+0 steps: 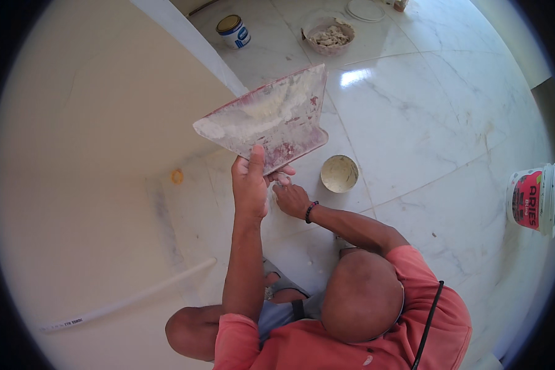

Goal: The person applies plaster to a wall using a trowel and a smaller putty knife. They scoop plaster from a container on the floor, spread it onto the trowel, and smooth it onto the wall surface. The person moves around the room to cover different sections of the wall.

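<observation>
My left hand [251, 185] grips a broad trapezoid putty spreader [271, 117] by its narrow lower edge, thumb laid on the near face. Whitish putty smears cover most of its reddish surface. Just below that edge, my right hand [291, 198], with a dark bead bracelet [311, 212] on the wrist, has its fingers curled close to the left fingers. What the right fingers hold, if anything, is too small and partly hidden to make out. To the right of the hands, a round open tin [339, 174] with cream residue inside stands on the floor.
A pale wall [98, 123] rises on the left, with a white pipe [129, 297] along the lower left. Farther off are a blue-and-white paint can [234, 33], a bowl of lumpy putty [330, 37] and a round lid [365, 8]. A pink-labelled bucket [529, 200] stands far right.
</observation>
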A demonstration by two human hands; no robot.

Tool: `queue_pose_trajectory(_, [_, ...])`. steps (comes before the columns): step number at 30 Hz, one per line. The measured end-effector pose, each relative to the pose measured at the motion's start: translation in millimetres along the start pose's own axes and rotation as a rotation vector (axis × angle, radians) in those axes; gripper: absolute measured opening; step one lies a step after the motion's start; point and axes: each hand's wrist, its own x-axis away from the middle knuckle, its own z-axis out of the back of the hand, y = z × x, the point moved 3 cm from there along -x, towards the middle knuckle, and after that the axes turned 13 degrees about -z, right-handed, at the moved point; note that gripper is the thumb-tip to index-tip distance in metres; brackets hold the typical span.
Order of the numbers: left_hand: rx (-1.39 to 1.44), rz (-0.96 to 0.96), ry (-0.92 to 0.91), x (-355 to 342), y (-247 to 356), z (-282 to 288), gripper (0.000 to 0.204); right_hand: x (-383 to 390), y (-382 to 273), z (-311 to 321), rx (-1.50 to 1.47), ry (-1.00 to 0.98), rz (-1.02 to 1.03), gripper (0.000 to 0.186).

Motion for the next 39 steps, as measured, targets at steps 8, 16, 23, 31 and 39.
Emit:
queue_pose_trajectory(8, [0.120,-0.087,0.079,4,12,-22,0.037,81,-5,123,-0.195,0.032,0.065,0.062])
queue_pose_trajectory(16, [0.279,-0.017,0.326,11,-56,-23,0.035,120,92,242,-0.392,0.212,-0.512,0.031])
queue_pose_trajectory(23, [0.110,0.025,0.405,20,-22,-20,0.041,50,49,228,-0.484,0.029,-0.576,0.033])
queue_pose_trajectory(31, [-0.103,-0.075,0.459,23,-38,-11,0.041,99,22,224,-1.071,0.312,-0.753,0.028])
queue_pose_trajectory(39, [-0.241,-0.194,0.354,20,-33,-39,0.045,124,-61,225,-1.521,0.418,-0.895,0.033])
